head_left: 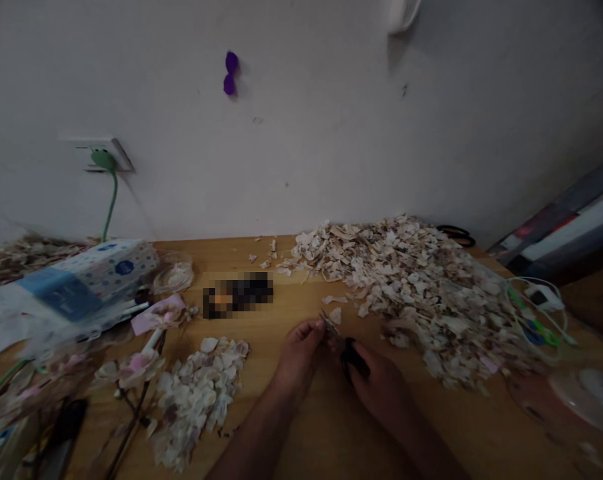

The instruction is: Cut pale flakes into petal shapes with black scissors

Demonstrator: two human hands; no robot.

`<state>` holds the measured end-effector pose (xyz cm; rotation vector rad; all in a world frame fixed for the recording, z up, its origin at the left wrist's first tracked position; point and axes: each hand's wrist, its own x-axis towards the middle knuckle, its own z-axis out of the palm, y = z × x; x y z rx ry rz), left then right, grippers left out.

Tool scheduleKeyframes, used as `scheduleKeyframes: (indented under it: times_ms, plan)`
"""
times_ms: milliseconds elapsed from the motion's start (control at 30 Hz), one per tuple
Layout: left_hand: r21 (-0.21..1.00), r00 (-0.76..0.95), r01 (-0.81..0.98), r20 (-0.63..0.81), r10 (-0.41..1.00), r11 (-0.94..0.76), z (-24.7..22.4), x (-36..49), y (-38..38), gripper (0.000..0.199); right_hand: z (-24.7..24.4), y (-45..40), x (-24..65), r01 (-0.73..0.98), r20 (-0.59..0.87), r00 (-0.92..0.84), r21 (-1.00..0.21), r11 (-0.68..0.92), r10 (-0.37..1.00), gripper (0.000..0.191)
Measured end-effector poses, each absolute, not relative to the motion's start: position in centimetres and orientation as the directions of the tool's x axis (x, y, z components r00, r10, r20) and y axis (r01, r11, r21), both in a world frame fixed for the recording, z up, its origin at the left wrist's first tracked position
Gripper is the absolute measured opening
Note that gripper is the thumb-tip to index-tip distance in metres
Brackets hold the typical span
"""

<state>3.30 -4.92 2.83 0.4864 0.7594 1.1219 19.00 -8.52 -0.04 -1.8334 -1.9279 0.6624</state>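
My right hand point(379, 377) is closed around a pair of scissors point(355, 359) with black handles, its blades pointing up and left towards my other hand. My left hand point(299, 347) is closed in a pinch right at the blade tips; what sits between its fingers is too small and dark to make out. Just beyond the blades a single pale dried petal point(335, 315) lies on the wooden table point(291, 297). A large heap of dried, petal-like pieces point(396, 267) spreads to the right, and a smaller pile of pale petals point(201, 390) lies left of my left forearm.
At left are a tissue pack point(126, 263), a clear round roll point(174, 275), and artificial-looking pink flowers point(139, 363) on dark stems. A pixelated dark object point(239, 293) lies mid-table. Black handles point(456, 235) and a white cable point(564, 313) are at right. A wall point(306, 133) stands behind.
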Motion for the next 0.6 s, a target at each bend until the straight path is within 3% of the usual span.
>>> scheduleKeyframes:
  times_ms: [133,400,600]
  plan:
    - [0.743,0.189,-0.586,-0.263,0.946,0.323,2.6,3.2,-4.7,0.028,0.0,-8.6,19.0,0.809,-0.028,-0.067,-0.587,0.038,0.997,0.040]
    - [0.942,0.124,-0.288,-0.142,0.982,0.173,1.8,2.0,-3.6,0.034,0.2,-8.6,18.9,0.821,-0.040,-0.050,-0.570,0.018,0.998,0.039]
    - [0.971,0.106,-0.207,-0.103,0.989,0.124,1.9,1.8,-3.7,0.032,0.3,-8.6,18.9,0.812,-0.066,-0.064,-0.583,0.013,0.996,0.041]
